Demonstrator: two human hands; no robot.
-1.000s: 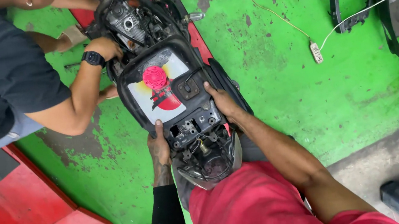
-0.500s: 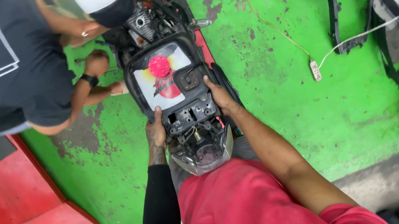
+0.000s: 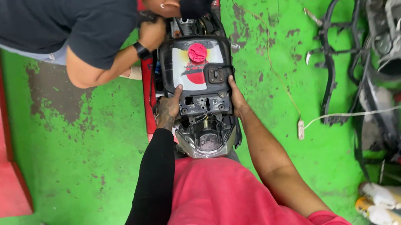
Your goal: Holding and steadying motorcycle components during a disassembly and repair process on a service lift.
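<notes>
View shifted fwd | scooter rear frame (image 3: 205, 122) – betw. L hand (image 3: 169, 109) & R hand (image 3: 236, 98)

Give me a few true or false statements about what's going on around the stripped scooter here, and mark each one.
1. The left hand and the right hand grip opposite sides of the scooter's rear body. True.
2. The fuel cap is blue. False: it is red.
3. The floor is painted green, with worn patches. True.
4. The person works alone. False: a co-worker in a dark shirt bends over the scooter's far end.
5. The co-worker wears a dark watch on the wrist. True.
</notes>
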